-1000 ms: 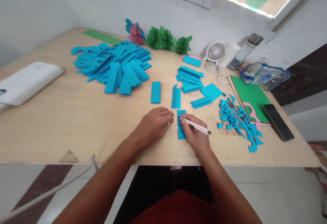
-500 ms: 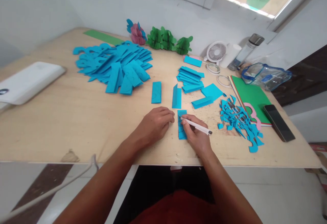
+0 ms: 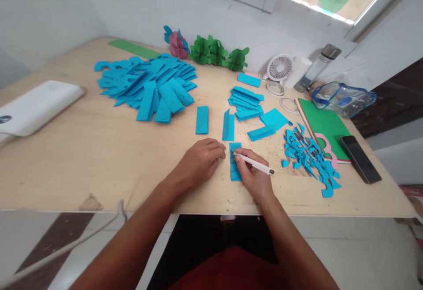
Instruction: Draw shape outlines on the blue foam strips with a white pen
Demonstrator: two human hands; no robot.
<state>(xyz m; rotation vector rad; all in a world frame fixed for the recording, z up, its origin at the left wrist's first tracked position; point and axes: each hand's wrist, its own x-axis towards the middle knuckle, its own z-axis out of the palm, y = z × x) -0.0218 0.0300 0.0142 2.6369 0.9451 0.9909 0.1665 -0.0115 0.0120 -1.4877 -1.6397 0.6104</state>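
My right hand (image 3: 254,173) is closed round a white pen (image 3: 257,165), its tip on a small blue paper strip (image 3: 235,174) lying upright before me. Part of that strip is hidden under the fingers, and dark curved lines show on it. Just left of the strip, my left hand (image 3: 205,158) rests on the table with its fingers curled together and nothing visible in them. Beyond the hands lie a folded blue paper (image 3: 228,127) standing partly open and another blue strip (image 3: 202,120) with a drawn curve.
A large heap of cut blue paper (image 3: 145,83) covers the back left. Blue scraps (image 3: 307,151) lie at right, near a phone (image 3: 361,158) and a green sheet (image 3: 325,122). Folded blue papers (image 3: 246,100), a small fan (image 3: 280,67) and a bottle (image 3: 317,67) stand farther back.
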